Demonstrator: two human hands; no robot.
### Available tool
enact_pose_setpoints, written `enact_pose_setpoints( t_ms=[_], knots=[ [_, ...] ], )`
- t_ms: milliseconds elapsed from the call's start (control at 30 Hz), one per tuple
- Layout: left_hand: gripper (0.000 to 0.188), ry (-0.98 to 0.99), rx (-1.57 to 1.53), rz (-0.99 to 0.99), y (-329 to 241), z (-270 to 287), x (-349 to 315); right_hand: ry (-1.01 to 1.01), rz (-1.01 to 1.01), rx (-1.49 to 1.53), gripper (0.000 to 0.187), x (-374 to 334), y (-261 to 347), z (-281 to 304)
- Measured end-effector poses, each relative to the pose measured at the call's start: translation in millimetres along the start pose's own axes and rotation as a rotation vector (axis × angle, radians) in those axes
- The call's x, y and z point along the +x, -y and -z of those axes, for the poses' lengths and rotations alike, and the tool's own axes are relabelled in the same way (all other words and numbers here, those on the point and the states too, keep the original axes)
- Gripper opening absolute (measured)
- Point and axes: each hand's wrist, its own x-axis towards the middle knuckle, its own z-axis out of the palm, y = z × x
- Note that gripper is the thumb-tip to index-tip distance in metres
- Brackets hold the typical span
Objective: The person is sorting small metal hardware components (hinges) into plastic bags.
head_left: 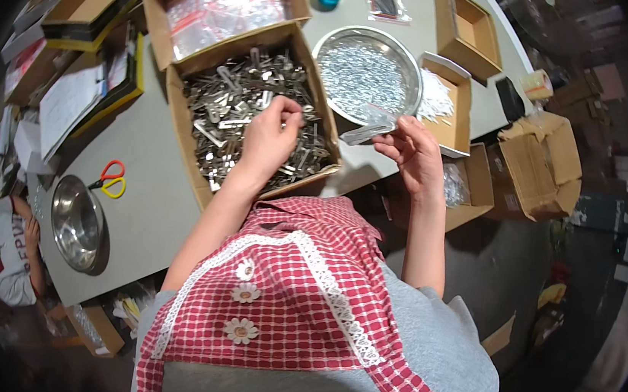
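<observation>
My left hand (269,139) is inside a cardboard box (177,132) heaped with flat silver metal pieces (219,113). Its fingers are curled together at the fingertips; what they hold, if anything, I cannot make out. To the right, my right hand (419,157) pinches a small clear plastic bag (369,131) between thumb and fingers. The bag lies tilted at the near rim of a round metal bowl (420,85), and something silvery shows inside it. Many small shiny metal pieces (361,75) fill that bowl.
Clear bags with red strips (226,14) fill a box behind. White plugs (435,98) lie in a tray at right, near an open carton (469,32). Scissors (110,179) and a steel bowl (77,223) sit at left. Another person (11,248) is at far left.
</observation>
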Motion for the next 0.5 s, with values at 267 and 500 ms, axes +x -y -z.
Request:
enact_pose_setpoints(
  t_ms=[267,500],
  knots=[
    [0.014,0.133,0.285,-0.133,-7,0,-2,-0.679,0.424,-0.485,0.017,-66,57,170],
    [0.017,0.212,0.343,-0.163,-17,-3,-2,-0.548,0.490,-0.618,0.021,-29,33,136]
  ],
)
